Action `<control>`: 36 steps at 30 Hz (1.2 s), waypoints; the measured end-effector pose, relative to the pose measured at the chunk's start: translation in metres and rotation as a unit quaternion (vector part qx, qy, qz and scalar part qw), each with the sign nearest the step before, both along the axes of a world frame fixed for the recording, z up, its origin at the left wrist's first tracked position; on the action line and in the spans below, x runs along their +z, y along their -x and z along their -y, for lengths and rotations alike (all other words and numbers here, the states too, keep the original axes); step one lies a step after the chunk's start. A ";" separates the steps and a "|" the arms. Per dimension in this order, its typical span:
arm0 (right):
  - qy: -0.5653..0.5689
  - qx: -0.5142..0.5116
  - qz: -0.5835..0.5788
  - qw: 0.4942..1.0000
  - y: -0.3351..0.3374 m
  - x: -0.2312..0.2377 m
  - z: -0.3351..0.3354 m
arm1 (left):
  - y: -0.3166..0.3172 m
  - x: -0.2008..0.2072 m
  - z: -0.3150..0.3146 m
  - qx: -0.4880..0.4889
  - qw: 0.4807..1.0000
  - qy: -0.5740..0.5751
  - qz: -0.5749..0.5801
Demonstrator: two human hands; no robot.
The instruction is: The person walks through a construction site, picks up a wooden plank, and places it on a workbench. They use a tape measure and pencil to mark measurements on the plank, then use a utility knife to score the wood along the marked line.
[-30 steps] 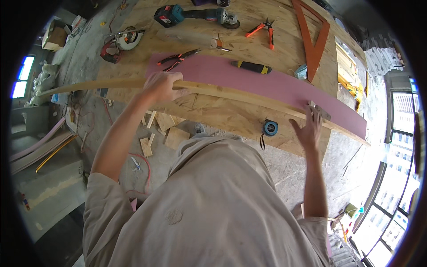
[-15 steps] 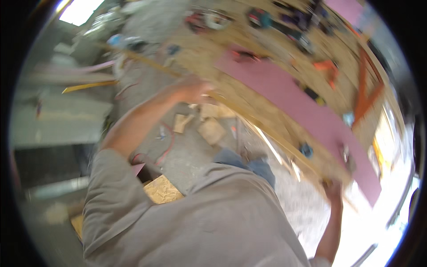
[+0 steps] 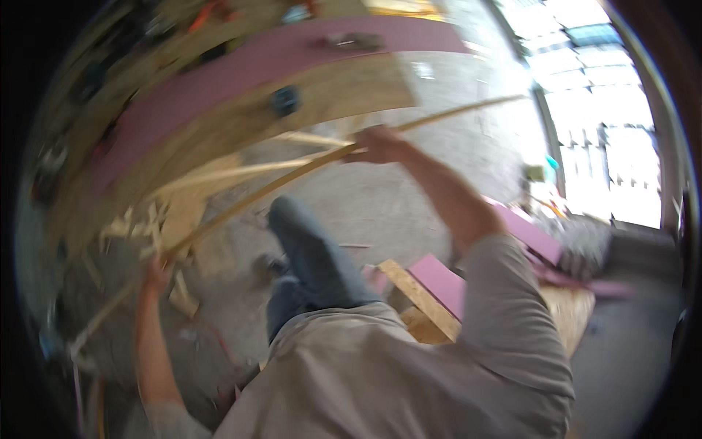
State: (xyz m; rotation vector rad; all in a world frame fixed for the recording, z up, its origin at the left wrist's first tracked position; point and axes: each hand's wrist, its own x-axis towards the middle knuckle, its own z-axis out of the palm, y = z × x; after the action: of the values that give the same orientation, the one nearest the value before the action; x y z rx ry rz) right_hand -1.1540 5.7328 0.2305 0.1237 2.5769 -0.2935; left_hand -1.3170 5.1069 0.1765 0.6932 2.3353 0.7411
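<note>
A long, thin wooden strip (image 3: 292,175) slants across in front of me, from lower left up to the far right. My right hand (image 3: 380,145) is closed around it near the workbench's front corner. Lower on the left, my left hand (image 3: 156,272) grips the same strip, its fingers partly blurred. Behind the strip is a plywood-topped workbench (image 3: 365,84). On it lie a long pink foam board (image 3: 241,62) and a small blue object (image 3: 285,100), possibly a tape measure.
Wood offcuts (image 3: 183,296) lie on the concrete floor (image 3: 365,197) under the bench. Pink board pieces (image 3: 442,282) and a chipboard strip (image 3: 420,296) are close by my right side. Bright windows (image 3: 599,110) stand at the far right. Blurred tools occupy the bench's far left.
My view has swung to the right, and the bench now appears further left. Both hands have kept hold of the strip, which now slopes upward to the right.
</note>
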 end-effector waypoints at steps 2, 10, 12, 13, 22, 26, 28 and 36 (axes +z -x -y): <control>0.002 -0.028 -0.002 1.000 -0.027 -0.008 -0.028 | 0.006 0.020 -0.059 0.012 0.997 0.044 0.054; -0.050 -0.015 0.017 0.999 -0.078 -0.070 -0.083 | -0.020 -0.081 -0.140 -0.128 0.969 0.194 -0.080; -0.064 -0.047 0.059 0.995 -0.127 -0.077 -0.077 | -0.056 -0.081 -0.153 -0.114 0.964 0.234 -0.054; -0.078 -0.050 0.057 0.994 -0.132 -0.070 -0.084 | -0.050 -0.075 -0.166 -0.125 0.963 0.232 -0.049; -0.095 -0.109 0.006 0.990 -0.200 -0.059 -0.134 | -0.096 -0.059 -0.269 -0.072 0.963 0.251 -0.071; -0.079 -0.098 -0.030 0.992 -0.200 -0.049 -0.166 | -0.118 -0.007 -0.276 0.009 0.975 0.163 -0.151; -0.018 -0.079 -0.072 0.994 -0.205 -0.052 -0.173 | -0.133 0.001 -0.255 0.041 0.972 0.124 -0.197; 0.080 -0.121 -0.213 0.966 -0.153 -0.012 -0.114 | -0.150 0.143 -0.323 0.290 0.878 0.185 -0.334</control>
State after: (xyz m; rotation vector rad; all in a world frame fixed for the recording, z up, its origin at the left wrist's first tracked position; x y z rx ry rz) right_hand -1.0011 5.8467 0.2188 0.3514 2.9496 -0.6842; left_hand -1.1672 5.4300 0.3196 0.0426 3.2659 0.2626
